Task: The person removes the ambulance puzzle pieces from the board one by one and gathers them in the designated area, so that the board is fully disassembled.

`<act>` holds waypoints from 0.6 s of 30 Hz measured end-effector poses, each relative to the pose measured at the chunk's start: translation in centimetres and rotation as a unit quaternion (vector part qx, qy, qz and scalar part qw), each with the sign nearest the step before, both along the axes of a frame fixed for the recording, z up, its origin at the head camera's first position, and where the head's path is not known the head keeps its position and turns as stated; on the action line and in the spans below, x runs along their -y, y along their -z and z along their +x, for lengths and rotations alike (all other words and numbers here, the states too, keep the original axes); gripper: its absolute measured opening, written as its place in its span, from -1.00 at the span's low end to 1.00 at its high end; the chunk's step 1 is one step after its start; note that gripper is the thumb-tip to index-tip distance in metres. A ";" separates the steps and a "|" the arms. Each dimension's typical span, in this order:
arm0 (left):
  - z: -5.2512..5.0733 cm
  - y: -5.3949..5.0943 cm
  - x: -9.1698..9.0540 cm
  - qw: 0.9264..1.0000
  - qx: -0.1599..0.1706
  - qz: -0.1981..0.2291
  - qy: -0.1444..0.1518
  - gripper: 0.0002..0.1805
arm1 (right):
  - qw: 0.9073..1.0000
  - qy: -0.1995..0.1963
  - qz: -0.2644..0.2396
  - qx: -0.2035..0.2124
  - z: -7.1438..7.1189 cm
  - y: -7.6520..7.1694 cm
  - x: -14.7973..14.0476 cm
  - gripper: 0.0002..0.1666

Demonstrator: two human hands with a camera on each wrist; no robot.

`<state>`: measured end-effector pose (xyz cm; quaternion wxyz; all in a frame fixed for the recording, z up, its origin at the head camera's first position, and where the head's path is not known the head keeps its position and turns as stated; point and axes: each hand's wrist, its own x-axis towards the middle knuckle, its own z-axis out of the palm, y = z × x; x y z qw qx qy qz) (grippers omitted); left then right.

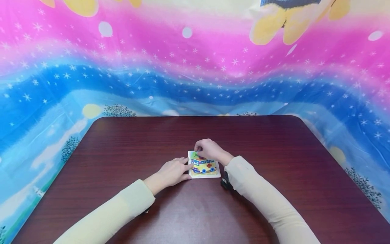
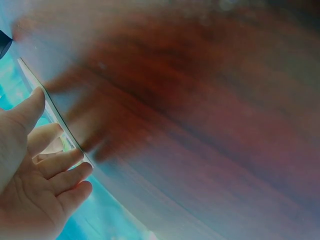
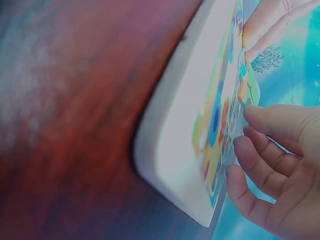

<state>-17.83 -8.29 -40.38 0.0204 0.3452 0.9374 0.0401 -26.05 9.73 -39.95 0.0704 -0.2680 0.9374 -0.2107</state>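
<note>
In the head view, a small white-bordered picture board (image 1: 204, 176) lies flat near the middle of the frame, printed with a yellow cartoon ambulance (image 1: 199, 167) that bears a red cross (image 1: 209, 165). The left hand (image 1: 172, 172) touches its left edge, fingers straight and spread; the right hand (image 1: 211, 150) bends over its top edge, fingers curled. Both arms wear pale sleeves (image 1: 122, 210). The dark reddish-brown table (image 1: 182, 206), glossy with wood grain, fills the lower half. Behind it hangs a pink-and-blue cloth (image 1: 189, 84) printed with white snowflakes.

In the left wrist view, the left hand is at lower left, its fingers apart and their tips at the board's thin edge; blurred wood fills the right.

In the right wrist view, the board slants through the centre, and the right thumb and curled fingers pinch a green-and-orange piece (image 3: 253, 92) above it.
</note>
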 end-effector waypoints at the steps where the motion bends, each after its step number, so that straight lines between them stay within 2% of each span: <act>1: 0.0 0.0 0.0 1.000 0.001 0.000 0.000 -0.51 | 1.000 0.001 -0.003 0.001 -0.1 0.0 -0.1 -0.93; 9: 0.0 0.0 0.0 1.000 0.006 -0.001 -0.003 -0.51 | 0.999 0.008 -0.037 0.014 -0.5 -0.6 -1.6 -0.94; 18: 0.0 -0.1 -0.1 1.000 0.011 -0.007 -0.005 -0.50 | 0.997 0.028 -0.065 0.025 -1.1 -1.0 -5.1 -0.94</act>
